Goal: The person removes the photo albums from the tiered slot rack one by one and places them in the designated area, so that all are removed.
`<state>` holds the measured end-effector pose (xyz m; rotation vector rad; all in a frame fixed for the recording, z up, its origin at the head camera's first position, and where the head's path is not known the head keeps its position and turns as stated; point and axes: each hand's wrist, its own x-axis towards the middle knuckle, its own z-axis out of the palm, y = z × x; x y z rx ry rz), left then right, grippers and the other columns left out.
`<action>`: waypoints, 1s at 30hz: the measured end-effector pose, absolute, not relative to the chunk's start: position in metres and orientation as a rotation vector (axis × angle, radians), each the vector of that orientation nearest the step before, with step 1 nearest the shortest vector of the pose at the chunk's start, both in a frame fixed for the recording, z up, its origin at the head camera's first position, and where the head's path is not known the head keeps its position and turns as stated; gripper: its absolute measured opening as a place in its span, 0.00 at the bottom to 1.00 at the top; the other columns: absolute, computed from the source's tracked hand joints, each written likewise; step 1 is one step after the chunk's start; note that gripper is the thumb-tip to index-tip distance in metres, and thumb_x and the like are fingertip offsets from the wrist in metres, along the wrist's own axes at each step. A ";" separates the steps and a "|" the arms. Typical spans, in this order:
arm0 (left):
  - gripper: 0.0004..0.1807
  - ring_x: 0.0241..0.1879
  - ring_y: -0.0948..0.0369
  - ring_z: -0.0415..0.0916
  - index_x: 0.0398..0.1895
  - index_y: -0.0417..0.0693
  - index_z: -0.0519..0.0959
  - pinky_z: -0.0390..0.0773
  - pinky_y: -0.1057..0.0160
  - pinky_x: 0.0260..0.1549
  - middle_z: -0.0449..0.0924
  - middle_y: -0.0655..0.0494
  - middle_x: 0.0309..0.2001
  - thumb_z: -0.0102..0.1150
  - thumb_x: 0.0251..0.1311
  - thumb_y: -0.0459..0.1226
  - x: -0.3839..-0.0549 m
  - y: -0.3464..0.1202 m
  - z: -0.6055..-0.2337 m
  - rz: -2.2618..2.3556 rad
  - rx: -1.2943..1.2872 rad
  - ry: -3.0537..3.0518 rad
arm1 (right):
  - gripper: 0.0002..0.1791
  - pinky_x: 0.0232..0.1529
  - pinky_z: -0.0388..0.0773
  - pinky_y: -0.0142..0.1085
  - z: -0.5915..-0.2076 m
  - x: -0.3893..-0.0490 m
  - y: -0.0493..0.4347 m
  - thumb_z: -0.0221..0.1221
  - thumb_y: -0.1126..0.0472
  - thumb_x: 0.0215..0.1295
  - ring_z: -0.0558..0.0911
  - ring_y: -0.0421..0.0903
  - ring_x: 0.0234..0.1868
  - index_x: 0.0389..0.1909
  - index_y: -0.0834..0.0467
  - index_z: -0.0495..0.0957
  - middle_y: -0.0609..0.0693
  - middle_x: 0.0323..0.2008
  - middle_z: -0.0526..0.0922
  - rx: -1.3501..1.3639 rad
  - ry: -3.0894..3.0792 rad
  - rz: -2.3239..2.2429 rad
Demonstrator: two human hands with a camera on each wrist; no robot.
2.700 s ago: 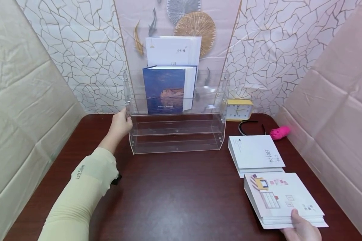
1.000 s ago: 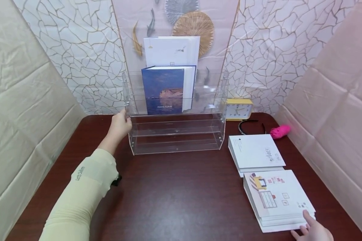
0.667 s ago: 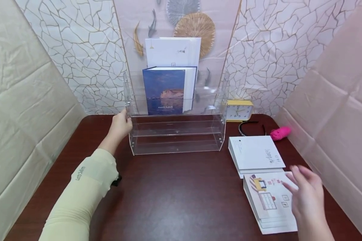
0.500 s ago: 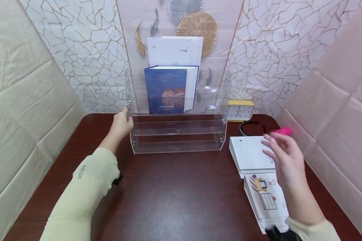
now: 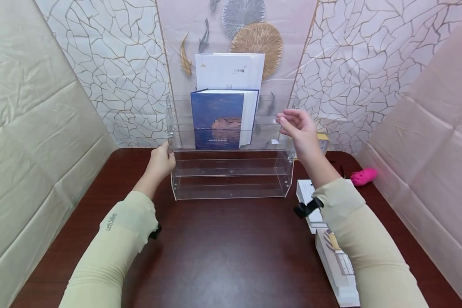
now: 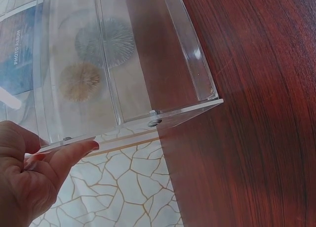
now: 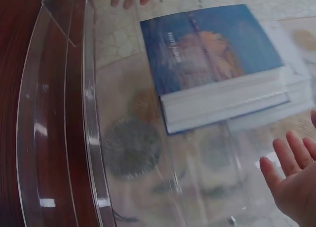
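A clear acrylic tiered rack [image 5: 231, 172] stands at the back of the table. My left hand [image 5: 161, 162] grips its left side panel; in the left wrist view the panel's edge runs between thumb and fingers [image 6: 74, 155]. On the upper tiers lean a blue photo album [image 5: 218, 119] and, behind it, a taller white album [image 5: 219, 70]. My right hand [image 5: 298, 128] is in front of the rack's upper right side, fingers loosely bent and holding nothing. In the right wrist view the blue album [image 7: 212, 49] lies to the left of these fingers [image 7: 284, 158].
Two white albums, one plain [image 5: 304, 192] and one with a printed truck [image 5: 333, 269], lie on the right of the table, partly covered by my right sleeve. Behind them are a pink yarn bundle [image 5: 363, 176] and a yellow clock [image 5: 323, 141], mostly hidden by my right arm.
My right hand has let go of the printed white album at the front right and moved up, forward and left to the rack. The left hand keeps its grip on the side panel.
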<state>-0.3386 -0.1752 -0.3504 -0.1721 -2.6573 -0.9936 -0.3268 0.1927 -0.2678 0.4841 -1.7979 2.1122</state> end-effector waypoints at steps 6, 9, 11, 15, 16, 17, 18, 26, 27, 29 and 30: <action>0.20 0.32 0.46 0.73 0.58 0.29 0.67 0.74 0.50 0.34 0.77 0.36 0.32 0.44 0.62 0.28 -0.340 -0.177 -0.349 -1.016 -0.177 -2.645 | 0.15 0.38 0.78 0.34 -0.267 -0.357 0.168 0.58 0.71 0.61 0.80 0.49 0.47 0.48 0.67 0.70 0.57 0.44 0.81 0.467 -1.801 2.186; 0.21 0.33 0.46 0.74 0.59 0.30 0.67 0.74 0.49 0.35 0.77 0.36 0.34 0.43 0.62 0.28 -0.340 -0.176 -0.349 -1.023 -0.178 -2.643 | 0.14 0.38 0.77 0.35 -0.266 -0.365 0.162 0.59 0.70 0.61 0.79 0.51 0.49 0.47 0.65 0.71 0.58 0.47 0.80 0.452 -1.853 2.191; 0.22 0.34 0.46 0.74 0.60 0.31 0.66 0.74 0.49 0.36 0.77 0.35 0.35 0.43 0.62 0.28 -0.340 -0.176 -0.349 -1.023 -0.176 -2.645 | 0.13 0.38 0.77 0.36 -0.266 -0.369 0.158 0.60 0.69 0.61 0.79 0.51 0.48 0.46 0.64 0.72 0.59 0.47 0.80 0.439 -1.886 2.189; 0.23 0.33 0.46 0.74 0.62 0.31 0.65 0.74 0.50 0.36 0.78 0.35 0.35 0.44 0.62 0.27 -0.338 -0.176 -0.349 -1.014 -0.174 -2.651 | 0.14 0.36 0.77 0.35 -0.264 -0.374 0.152 0.61 0.70 0.59 0.81 0.49 0.43 0.45 0.64 0.72 0.55 0.42 0.80 0.392 -1.911 2.170; 0.24 0.32 0.47 0.73 0.63 0.30 0.64 0.74 0.50 0.35 0.77 0.35 0.34 0.44 0.62 0.27 -0.338 -0.176 -0.350 -1.017 -0.173 -2.657 | 0.14 0.36 0.77 0.35 -0.265 -0.375 0.150 0.61 0.70 0.59 0.81 0.48 0.42 0.45 0.65 0.73 0.54 0.40 0.80 0.376 -1.917 2.153; 0.24 0.30 0.47 0.73 0.63 0.30 0.63 0.74 0.51 0.33 0.77 0.36 0.33 0.44 0.62 0.27 -0.338 -0.176 -0.350 -1.015 -0.173 -2.661 | 0.15 0.36 0.76 0.34 -0.265 -0.376 0.149 0.62 0.70 0.58 0.81 0.46 0.41 0.46 0.65 0.73 0.51 0.39 0.80 0.360 -1.926 2.131; 0.25 0.29 0.48 0.73 0.64 0.30 0.62 0.74 0.51 0.31 0.76 0.37 0.31 0.44 0.63 0.27 -0.338 -0.176 -0.350 -1.016 -0.170 -2.665 | 0.16 0.36 0.76 0.33 -0.265 -0.377 0.147 0.63 0.70 0.57 0.80 0.45 0.39 0.46 0.66 0.73 0.50 0.38 0.79 0.347 -1.944 2.096; 0.23 0.29 0.48 0.72 0.62 0.30 0.64 0.74 0.52 0.32 0.76 0.39 0.31 0.44 0.62 0.27 -0.339 -0.176 -0.349 -1.012 -0.172 -2.662 | 0.27 0.42 0.72 0.35 -0.270 -0.379 0.127 0.70 0.57 0.50 0.73 0.45 0.41 0.47 0.63 0.69 0.51 0.41 0.72 0.252 -2.147 1.745; 0.24 0.30 0.48 0.73 0.62 0.30 0.64 0.74 0.51 0.33 0.76 0.38 0.32 0.44 0.62 0.27 -0.339 -0.176 -0.349 -1.013 -0.172 -2.659 | 0.29 0.42 0.72 0.36 -0.271 -0.379 0.124 0.71 0.55 0.49 0.72 0.45 0.41 0.47 0.62 0.68 0.51 0.41 0.71 0.242 -2.159 1.712; 0.24 0.33 0.47 0.74 0.62 0.30 0.64 0.75 0.50 0.35 0.77 0.36 0.34 0.45 0.62 0.27 -0.340 -0.175 -0.349 -1.019 -0.168 -2.656 | 0.32 0.40 0.71 0.35 -0.273 -0.379 0.120 0.73 0.53 0.46 0.71 0.45 0.40 0.46 0.61 0.66 0.50 0.41 0.70 0.214 -2.172 1.659; 0.24 0.34 0.46 0.74 0.62 0.30 0.64 0.75 0.50 0.36 0.77 0.35 0.36 0.45 0.62 0.27 -0.340 -0.175 -0.349 -1.021 -0.168 -2.655 | 0.33 0.40 0.71 0.35 -0.274 -0.379 0.119 0.73 0.52 0.45 0.71 0.45 0.40 0.45 0.60 0.66 0.50 0.40 0.69 0.201 -2.179 1.633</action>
